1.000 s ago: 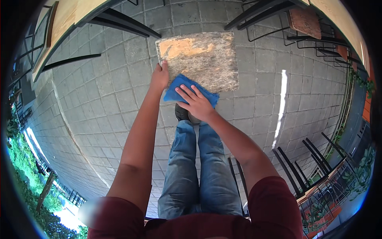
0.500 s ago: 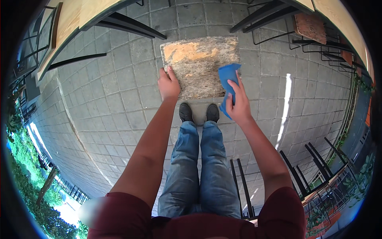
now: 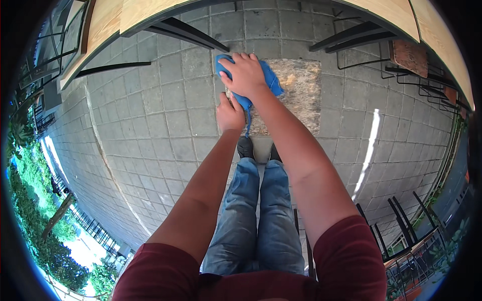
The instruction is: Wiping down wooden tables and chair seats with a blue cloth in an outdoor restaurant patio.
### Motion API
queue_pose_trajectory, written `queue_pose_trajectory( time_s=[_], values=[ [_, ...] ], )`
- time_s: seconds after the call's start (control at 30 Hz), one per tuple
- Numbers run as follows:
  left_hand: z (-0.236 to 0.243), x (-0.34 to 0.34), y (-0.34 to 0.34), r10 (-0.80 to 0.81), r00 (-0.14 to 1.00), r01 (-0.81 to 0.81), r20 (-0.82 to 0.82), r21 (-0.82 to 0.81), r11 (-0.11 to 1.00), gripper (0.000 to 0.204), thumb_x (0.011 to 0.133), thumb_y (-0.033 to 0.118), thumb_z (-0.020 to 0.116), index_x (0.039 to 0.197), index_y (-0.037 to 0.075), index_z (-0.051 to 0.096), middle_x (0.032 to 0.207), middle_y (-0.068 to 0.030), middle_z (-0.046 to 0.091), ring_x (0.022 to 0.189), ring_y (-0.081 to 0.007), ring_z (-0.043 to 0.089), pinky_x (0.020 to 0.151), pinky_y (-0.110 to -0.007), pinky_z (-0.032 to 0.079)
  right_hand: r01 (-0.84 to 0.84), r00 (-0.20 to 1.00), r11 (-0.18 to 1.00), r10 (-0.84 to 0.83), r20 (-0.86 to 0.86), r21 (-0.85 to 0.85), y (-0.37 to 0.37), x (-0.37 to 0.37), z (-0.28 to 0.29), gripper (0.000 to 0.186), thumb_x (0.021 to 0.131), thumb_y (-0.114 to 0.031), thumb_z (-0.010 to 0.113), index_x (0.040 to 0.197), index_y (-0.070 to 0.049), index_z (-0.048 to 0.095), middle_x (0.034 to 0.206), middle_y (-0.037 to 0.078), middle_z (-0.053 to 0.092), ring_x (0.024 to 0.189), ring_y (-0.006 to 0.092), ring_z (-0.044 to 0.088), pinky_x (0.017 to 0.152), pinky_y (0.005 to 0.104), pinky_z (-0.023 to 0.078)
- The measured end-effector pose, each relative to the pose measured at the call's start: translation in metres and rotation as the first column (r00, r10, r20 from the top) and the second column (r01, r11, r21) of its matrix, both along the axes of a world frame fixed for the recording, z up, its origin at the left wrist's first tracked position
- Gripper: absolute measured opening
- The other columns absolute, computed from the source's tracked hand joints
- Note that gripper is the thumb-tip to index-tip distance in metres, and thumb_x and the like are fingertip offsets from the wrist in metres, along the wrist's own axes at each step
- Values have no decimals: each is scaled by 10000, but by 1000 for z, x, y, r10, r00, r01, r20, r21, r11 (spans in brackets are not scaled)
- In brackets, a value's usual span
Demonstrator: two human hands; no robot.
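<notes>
In front of my feet is a worn, rectangular wooden board [image 3: 301, 98], its surface patchy orange and grey-brown. My left hand [image 3: 230, 115] grips the board's left edge near the corner closest to me, the fingers partly hidden. Across the far left part of the board lies a crumpled blue cloth [image 3: 272, 80]. My right hand [image 3: 244, 74] presses down on that cloth, palm down and fingers bent over it. One thin end of the cloth hangs beside my left hand. My right forearm crosses above the board and hides some of it.
Wooden tables [image 3: 165, 11] with black legs [image 3: 188, 34] stand beyond the board. A stool with a reddish seat [image 3: 409, 56] is at the far right. More dark furniture legs [image 3: 401, 220] rise at the lower right. Grey paving [image 3: 150, 120] surrounds my shoes [image 3: 245, 148].
My right hand has carried the blue cloth from the board's right side to its far left part. The board sits a little further right and lower in view; my left hand stays at its left edge.
</notes>
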State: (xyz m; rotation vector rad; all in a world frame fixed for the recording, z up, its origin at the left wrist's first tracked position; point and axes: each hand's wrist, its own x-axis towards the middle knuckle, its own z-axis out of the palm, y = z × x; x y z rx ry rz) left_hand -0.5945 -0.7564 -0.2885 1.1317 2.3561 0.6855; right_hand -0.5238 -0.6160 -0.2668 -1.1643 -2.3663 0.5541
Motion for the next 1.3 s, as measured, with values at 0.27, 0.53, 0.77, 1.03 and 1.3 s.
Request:
queue_pose_trajectory(
  time_s=[0.27, 0.53, 0.77, 1.03, 1.3],
  values=[
    [4, 2, 2, 16, 1000, -16, -8, -48, 999, 383, 1130, 401, 484, 1118, 25, 557, 834, -330, 699, 817, -575, 679, 695, -674, 495, 78, 996, 982, -85, 33, 169, 21, 74, -4, 279, 966, -396, 699, 1147, -193, 765, 976, 97, 682, 973, 311, 669, 887, 452, 478],
    [4, 3, 4, 5, 1000, -5, 24, -15, 1000, 409, 1133, 405, 483, 1118, 5, 567, 812, -325, 692, 814, -575, 672, 700, -663, 492, 254, 958, 943, -276, 78, 215, 35, 182, -9, 244, 976, -346, 716, 1100, -144, 773, 1010, 106, 704, 1001, 332, 679, 937, 467, 508],
    [6, 4, 3, 9, 1000, -9, 4, 18, 1000, 416, 1146, 399, 471, 1050, 4, 560, 801, -300, 697, 795, -555, 673, 680, -633, 472, 530, 843, 829, -538, -6, 179, -7, 180, -5, 477, 1018, -292, 678, 1481, -185, 635, 1451, 209, 611, 1265, 420, 645, 1059, 495, 529],
    [12, 7, 6, 7, 999, -9, 45, 39, 999, 417, 1145, 386, 469, 1054, -9, 568, 811, -311, 694, 809, -561, 671, 684, -624, 471, 618, 785, 784, -613, 85, -54, -86, 192, 2, 625, 1040, -285, 644, 1640, -220, 482, 1558, 255, 534, 1353, 462, 592, 1093, 520, 526],
    [8, 5, 4, 15, 999, -16, 32, 30, 999, 428, 1146, 396, 463, 1075, -8, 586, 882, -324, 704, 875, -583, 662, 729, -631, 479, 661, 741, 735, -671, -21, -152, -177, 207, 2, 540, 1051, -195, 648, 1586, -165, 575, 1527, 264, 586, 1314, 456, 632, 1070, 479, 545]
  ],
)
